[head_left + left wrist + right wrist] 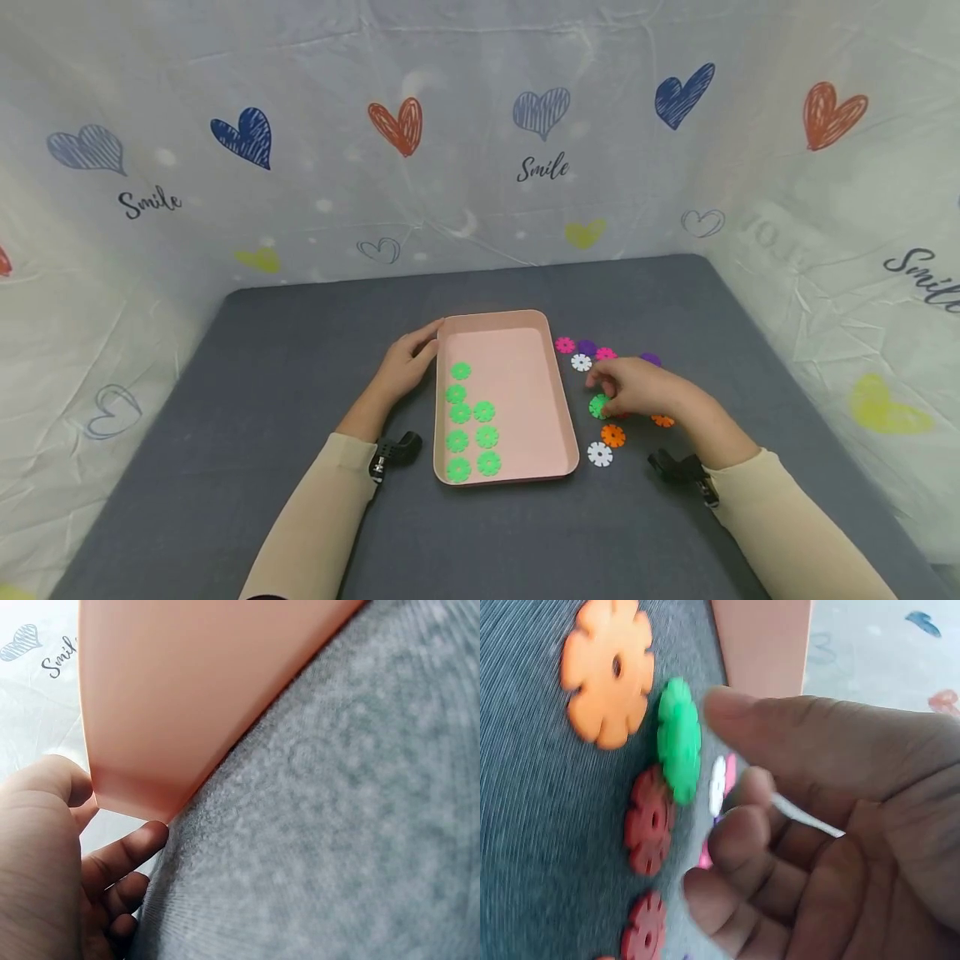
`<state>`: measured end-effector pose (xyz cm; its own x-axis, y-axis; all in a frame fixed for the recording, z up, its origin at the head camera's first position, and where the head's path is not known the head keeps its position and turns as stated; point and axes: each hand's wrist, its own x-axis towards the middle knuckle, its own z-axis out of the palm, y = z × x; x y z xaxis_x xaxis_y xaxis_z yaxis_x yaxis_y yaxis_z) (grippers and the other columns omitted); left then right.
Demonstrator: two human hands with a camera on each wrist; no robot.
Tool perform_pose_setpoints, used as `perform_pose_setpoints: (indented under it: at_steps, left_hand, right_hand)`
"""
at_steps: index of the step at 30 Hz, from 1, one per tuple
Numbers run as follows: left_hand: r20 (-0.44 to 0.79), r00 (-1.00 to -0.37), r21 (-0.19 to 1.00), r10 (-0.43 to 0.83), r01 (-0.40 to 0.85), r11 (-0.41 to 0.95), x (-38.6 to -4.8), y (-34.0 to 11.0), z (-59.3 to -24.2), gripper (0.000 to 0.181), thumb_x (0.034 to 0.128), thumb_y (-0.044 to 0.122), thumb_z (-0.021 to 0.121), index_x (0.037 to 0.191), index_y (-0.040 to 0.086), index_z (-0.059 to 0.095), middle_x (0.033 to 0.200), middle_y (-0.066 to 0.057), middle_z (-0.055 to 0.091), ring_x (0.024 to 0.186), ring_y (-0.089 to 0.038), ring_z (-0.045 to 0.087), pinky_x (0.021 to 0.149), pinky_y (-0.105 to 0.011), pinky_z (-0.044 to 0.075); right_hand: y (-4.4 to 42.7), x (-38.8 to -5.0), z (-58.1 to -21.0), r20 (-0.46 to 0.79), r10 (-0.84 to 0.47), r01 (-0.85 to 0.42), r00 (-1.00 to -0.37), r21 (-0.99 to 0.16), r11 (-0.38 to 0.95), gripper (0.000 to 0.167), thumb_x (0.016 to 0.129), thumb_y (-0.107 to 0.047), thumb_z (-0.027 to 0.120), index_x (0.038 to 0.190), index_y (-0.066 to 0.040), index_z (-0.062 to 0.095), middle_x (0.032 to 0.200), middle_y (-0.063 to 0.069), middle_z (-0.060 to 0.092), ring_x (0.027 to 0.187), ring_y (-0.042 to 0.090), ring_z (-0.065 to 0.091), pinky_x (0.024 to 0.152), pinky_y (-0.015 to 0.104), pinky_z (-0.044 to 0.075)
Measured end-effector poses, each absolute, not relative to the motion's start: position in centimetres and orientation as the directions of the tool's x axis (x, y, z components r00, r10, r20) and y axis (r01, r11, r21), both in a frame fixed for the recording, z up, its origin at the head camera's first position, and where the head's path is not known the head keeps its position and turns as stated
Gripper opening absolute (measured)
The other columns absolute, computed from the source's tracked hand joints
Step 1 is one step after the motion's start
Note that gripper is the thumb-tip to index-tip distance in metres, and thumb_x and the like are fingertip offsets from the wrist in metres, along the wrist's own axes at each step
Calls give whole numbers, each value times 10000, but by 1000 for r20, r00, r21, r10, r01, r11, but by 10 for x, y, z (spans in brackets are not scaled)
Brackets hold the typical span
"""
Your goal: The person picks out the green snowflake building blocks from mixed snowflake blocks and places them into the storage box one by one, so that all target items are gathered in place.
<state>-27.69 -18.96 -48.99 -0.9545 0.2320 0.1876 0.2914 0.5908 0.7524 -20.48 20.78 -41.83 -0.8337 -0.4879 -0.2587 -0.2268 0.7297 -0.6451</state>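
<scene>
The pink tray point(525, 400) lies on the dark cloth with several green flower-shaped discs point(487, 436) along its left part. At its far left corner my left hand point(405, 362) holds the edge, thumb by the rim and a fingertip low on the wall point(187, 682). To the tray's right, my right hand point(637, 385) hovers over loose discs with its fingers loosely curled. In the right wrist view, its thumb point(731, 709) is close beside a tilted green disc point(679, 742), with a small gap between them. That disc leans above a red disc point(649, 821).
Orange point(612, 435) and white point(600, 454) discs lie near the tray's right edge. Pink point(565, 345), purple point(651, 358) and white discs are scattered farther back. A curtain point(465, 192) printed with hearts stands behind and beside the table.
</scene>
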Motion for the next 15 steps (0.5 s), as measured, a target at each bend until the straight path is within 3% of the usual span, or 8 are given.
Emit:
perform_pose_setpoints:
  at_steps: [7,15]
  left_hand:
    - [184,-954,758,237,291,584,-276,-189,-489,479,1083,277,532,1551,180,496,1450,-146,583,1330,-353,533,1108,-565,389]
    - [192,-951,763,244,301,572,-276,-189,-489,480,1083,258,538,1549,150,495,1450,-154,581,1324,-361,534,1105,-571,389]
  right_hand:
    - [218,-206,-429,-246,-493,-252,-835,-626,738,193,810,-1,766,963,-78,677,780,15,518,673,165,475,599,322,417]
    - [211,-205,-435,-210,-515,-304,-831,-603,737,332,795,-123,862,1068,-96,676,797,19,519,701,165,489,642,329,424]
